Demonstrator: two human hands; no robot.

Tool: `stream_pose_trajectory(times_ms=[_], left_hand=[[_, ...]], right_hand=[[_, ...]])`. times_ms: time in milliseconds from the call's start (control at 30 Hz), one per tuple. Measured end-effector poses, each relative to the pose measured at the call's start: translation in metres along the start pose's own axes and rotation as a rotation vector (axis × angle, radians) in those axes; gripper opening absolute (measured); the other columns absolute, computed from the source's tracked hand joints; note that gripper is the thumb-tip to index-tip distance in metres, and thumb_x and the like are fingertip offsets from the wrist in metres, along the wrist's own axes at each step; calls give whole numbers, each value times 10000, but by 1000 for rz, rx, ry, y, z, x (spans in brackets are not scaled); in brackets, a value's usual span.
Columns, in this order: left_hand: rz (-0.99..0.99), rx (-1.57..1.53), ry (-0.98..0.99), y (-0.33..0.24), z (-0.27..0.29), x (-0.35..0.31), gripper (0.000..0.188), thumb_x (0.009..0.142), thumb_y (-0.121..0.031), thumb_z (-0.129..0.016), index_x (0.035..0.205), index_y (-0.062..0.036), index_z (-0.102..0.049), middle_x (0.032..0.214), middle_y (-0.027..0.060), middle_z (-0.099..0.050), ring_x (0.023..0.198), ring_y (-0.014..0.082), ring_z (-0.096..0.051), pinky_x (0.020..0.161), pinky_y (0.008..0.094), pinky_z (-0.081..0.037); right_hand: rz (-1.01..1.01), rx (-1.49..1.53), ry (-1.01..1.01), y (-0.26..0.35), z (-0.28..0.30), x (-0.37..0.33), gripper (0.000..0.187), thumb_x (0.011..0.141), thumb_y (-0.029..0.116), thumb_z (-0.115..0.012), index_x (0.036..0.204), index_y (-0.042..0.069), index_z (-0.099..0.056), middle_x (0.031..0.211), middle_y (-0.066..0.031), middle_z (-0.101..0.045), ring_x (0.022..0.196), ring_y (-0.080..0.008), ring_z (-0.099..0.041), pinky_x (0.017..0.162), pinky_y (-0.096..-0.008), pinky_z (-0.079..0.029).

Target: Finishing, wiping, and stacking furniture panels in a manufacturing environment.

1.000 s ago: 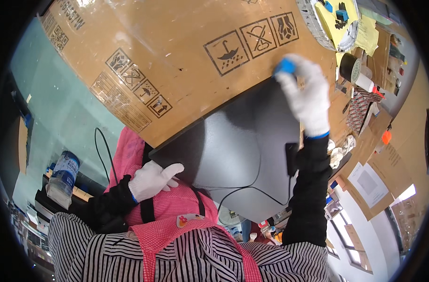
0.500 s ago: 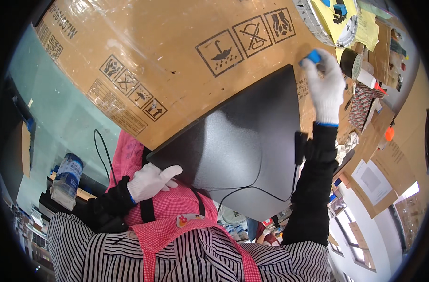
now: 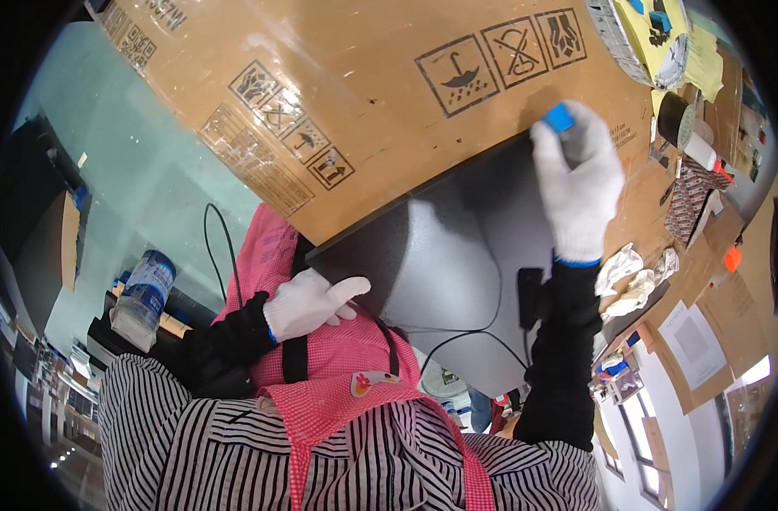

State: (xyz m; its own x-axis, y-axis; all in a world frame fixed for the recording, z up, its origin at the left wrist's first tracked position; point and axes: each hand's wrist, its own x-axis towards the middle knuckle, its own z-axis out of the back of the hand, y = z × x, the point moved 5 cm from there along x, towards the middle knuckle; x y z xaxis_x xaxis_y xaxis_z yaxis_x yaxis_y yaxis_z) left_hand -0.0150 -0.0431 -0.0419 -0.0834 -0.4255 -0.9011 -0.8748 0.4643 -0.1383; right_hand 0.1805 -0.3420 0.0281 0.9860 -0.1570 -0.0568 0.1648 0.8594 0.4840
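My right hand [image 3: 582,187], in a white knitted glove, pinches a small blue block [image 3: 559,117] between thumb and forefinger. It is over the far right corner of a large dark grey panel [image 3: 457,209], which slants between my body and a cardboard box [image 3: 363,128]. My left hand [image 3: 300,308], gloved too, is by the panel's near left edge, above my pink checked apron [image 3: 325,353]. Its thumb is stretched out, apart from loosely bent fingers, and I see nothing in them. A thin black cable [image 3: 457,336] lies across the panel's lower part.
At the far right, a round tray [image 3: 621,38] bears yellow sheets and small blue and black pieces. Near it are a dark tape roll [image 3: 676,119] and a white red-tipped bottle [image 3: 701,151]. White gloves [image 3: 632,285] lie at right. A blue-labelled jar [image 3: 148,285] stands at left.
My right hand has come nearer and down to the panel's far corner, carrying the blue block. The whole view has shifted, with the box and panel now further right. My left hand's pose is unchanged.
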Motion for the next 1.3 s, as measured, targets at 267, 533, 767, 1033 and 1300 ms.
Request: stream_pose_trajectory(times_ms=[267,533,767,1033,1300], left_hand=[[-587,193,-142,1,2,9,583,1030,-438,-615,1394,12,-548,1192,166,-711,923,211,-754,797,326,-618],[-37,-18,34,-9,0,-5,707,1004,-522,-626,1433,26,-502,1262,193,-658,962,234,-754,773,317,-623],[-18,31,27,5,1,8,669,1010,-488,-622,1387,58,-533,1264,210,-655,956,249,-759,778,320,-627],[5,68,-19,11,8,5,745,996,-630,-565,1281,54,-639,962,170,-775,821,218,-761,805,308,-612],[56,81,32,-2,7,-5,670,1006,-551,-594,1266,66,-624,1015,146,-747,863,210,-759,756,310,-616]], right_hand=[[254,195,466,144,-85,-144,340,769,175,-812,1070,106,-669,952,-92,-707,862,-302,-676,763,-416,-507],[-380,713,-137,1,6,-63,328,943,-9,-725,1256,34,-638,1072,-48,-720,916,-107,-675,844,-254,-560],[-132,404,-52,21,-21,-65,380,853,-12,-809,1205,44,-677,1062,-31,-708,940,-114,-672,870,-278,-549],[276,244,-18,91,-55,-99,313,772,43,-808,1055,41,-675,961,-117,-700,797,-314,-675,701,-393,-541],[209,152,414,108,-68,-105,289,809,67,-777,1087,80,-699,1057,-117,-694,861,-312,-690,761,-385,-546]])
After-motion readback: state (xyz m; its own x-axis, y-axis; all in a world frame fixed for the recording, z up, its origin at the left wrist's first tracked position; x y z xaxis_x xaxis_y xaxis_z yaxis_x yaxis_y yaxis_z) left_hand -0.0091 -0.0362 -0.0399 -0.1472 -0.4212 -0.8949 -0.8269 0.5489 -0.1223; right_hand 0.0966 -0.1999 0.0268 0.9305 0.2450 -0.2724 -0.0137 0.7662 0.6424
